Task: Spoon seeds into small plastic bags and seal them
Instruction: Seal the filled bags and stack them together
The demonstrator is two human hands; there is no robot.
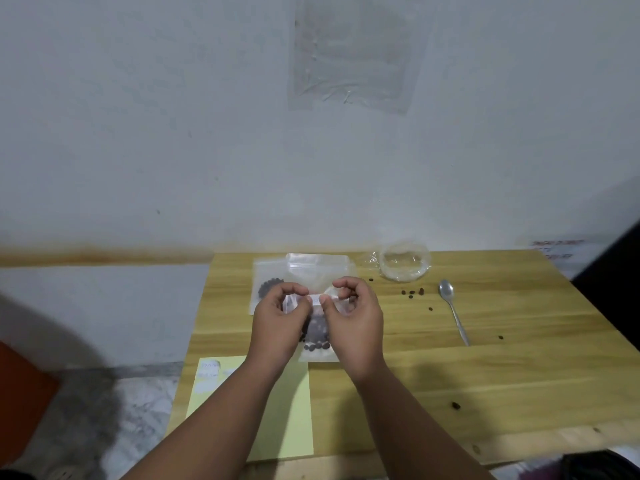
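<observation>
Head view: the left hand [282, 313] and the right hand [353, 317] meet above the wooden table [502, 368], each pinching the top edge of a small plastic bag [318, 355] between thumb and forefinger, remaining fingers curled. The bag hangs between the hands near the table's middle; dark seeds [317, 345] collect in its lower part. Behind the left hand lies a second bag [259, 271] holding seeds, just beside a stack of clear bags [318, 264]. To the right lie a crumpled clear wrapper [404, 263], loose seeds [412, 293] and a metal spoon [453, 315], bowl toward the wall. A yellow sheet [291, 417] lies under the left forearm.
</observation>
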